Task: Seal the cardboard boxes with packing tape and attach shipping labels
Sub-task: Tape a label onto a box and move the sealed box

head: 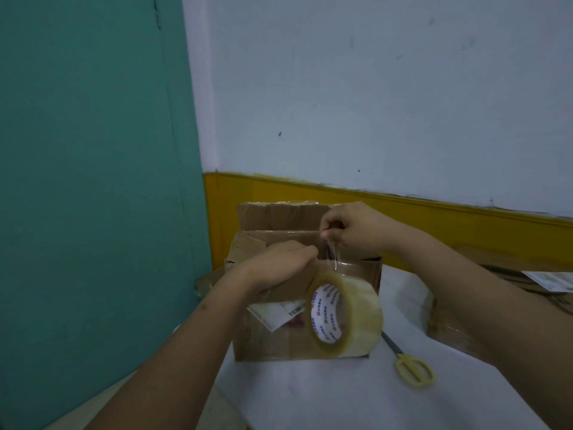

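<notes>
our left hand (280,262) presses flat on the box (297,336) flap beside the hanging tape roll (344,318), while our right hand (353,228) above pinches its strip.

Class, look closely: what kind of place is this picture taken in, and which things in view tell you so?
Probably an informal packing corner of a room, not a warehouse. Clues: an open cardboard box on a white table, a roll of clear tape, yellow scissors, painted walls.
</notes>
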Tool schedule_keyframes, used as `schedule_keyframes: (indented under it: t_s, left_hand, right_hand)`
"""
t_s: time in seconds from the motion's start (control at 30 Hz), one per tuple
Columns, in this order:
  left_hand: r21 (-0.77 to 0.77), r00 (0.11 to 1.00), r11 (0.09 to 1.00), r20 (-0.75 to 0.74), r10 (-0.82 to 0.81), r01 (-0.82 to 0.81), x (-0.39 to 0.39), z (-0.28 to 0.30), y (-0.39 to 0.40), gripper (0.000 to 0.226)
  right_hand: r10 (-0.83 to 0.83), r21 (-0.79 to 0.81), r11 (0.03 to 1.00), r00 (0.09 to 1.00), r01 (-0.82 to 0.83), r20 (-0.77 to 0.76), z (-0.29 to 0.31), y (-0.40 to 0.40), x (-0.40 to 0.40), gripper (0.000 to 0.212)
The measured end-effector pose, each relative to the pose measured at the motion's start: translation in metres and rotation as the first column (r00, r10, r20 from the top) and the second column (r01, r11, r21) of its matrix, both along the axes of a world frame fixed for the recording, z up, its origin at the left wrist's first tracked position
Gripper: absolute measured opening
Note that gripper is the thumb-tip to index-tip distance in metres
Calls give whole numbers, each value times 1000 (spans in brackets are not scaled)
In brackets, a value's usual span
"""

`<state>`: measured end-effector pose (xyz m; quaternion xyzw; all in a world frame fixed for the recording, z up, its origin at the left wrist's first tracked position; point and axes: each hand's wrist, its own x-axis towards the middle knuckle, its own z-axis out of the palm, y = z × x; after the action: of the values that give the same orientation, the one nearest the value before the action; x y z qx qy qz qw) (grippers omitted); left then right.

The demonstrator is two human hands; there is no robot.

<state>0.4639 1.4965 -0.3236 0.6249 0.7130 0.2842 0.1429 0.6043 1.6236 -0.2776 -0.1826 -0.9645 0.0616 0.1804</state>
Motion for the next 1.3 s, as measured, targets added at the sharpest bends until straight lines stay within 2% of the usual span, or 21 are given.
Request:
schedule_keyframes:
  t_s: [0.07, 0.13, 0.23, 0.37, 0.43, 0.5, 0.6, 0.67, 0.7, 0.77, 0.8, 0.83, 0.9, 0.97, 1.07, 1.13, 1.2, 1.27, 1.3]
  left_hand:
    - [-5, 1000, 1000, 13, 8, -8, -1, -2, 2, 67]
    - [-18, 999, 1000, -46, 16, -17, -3, -5, 5, 78]
    - [4, 994, 998, -89, 58, -58, -1, -8, 9, 86]
    - [58, 996, 995, -14, 86, -85, -2, -7, 10, 60]
    - [98, 995, 990, 13, 97, -97, -3, -6, 8, 60]
    - [135, 995, 986, -20, 97, -93, -4, -7, 9, 59]
    - [130, 994, 989, -70, 79, -70, -6, -12, 10, 41]
    - [156, 987, 986, -140, 78, -56, -6, -16, 13, 32]
    - [162, 981, 986, -180, 68, -38, -6, -17, 14, 34]
    - [128, 977, 992, -209, 44, -18, -5, -18, 15, 35]
    - [101, 979, 995, -199, 37, -17, -5, -18, 15, 32]
    - [79, 982, 997, -184, 35, -20, -5, -17, 14, 29]
    - [43, 992, 999, -129, 7, -2, -3, -11, 14, 20]
    - [-28, 993, 999, -108, -38, 35, 5, 2, 17, 17]
    - [-169, 951, 983, -284, -121, 74, 21, 23, 29, 26]
    - [-216, 936, 969, -301, -184, 121, 28, 24, 37, 34]
    - [-206, 943, 971, -280, -180, 124, 28, 18, 40, 36]
    - [-154, 958, 981, -242, -154, 119, 23, 12, 41, 36]
    - [-126, 959, 984, -240, -151, 123, 22, 10, 41, 37]
  right_hand:
    - [-5, -34, 999, 1000, 5, -12, -1, 1, -3, 17]
    - [-10, -54, 999, 1000, 10, -2, -3, 0, -7, 18]
    - [-19, -61, 998, 999, 22, 47, -9, 3, -14, 16]
    - [-31, -121, 992, 991, 47, 130, -16, 10, -23, 15]
    - [-23, -181, 982, 984, 56, 177, -21, 14, -24, 18]
    - [16, -263, 964, 976, 42, 217, -26, 16, -23, 22]
    - [74, -332, 943, 970, 8, 233, -30, 18, -22, 30]
    - [60, -263, 965, 980, -8, 191, -29, 19, -22, 43]
    - [30, -163, 987, 987, -4, 158, -28, 19, -21, 44]
    - [-50, 60, 997, 992, 44, 117, -30, 25, -15, 30]
    - [-83, 79, 994, 989, 73, 122, -32, 29, -9, 21]
    - [-103, 19, 995, 985, 101, 137, -34, 35, -1, 21]
    - [-119, -231, 960, 978, 158, 173, -39, 38, 13, 40]
    - [-135, -346, 920, 977, 185, 164, -45, 38, 16, 55]
    - [-188, -270, 940, 977, 210, 102, -44, 26, 8, 52]
    - [-188, -285, 938, 980, 197, 58, -44, 20, 7, 53]
    - [-204, -323, 927, 979, 188, -14, -50, 24, 11, 55]
    - [-227, -264, 948, 960, 179, -166, -60, 25, 15, 51]
    - [-245, -199, 961, 920, 190, -306, -66, 25, 16, 43]
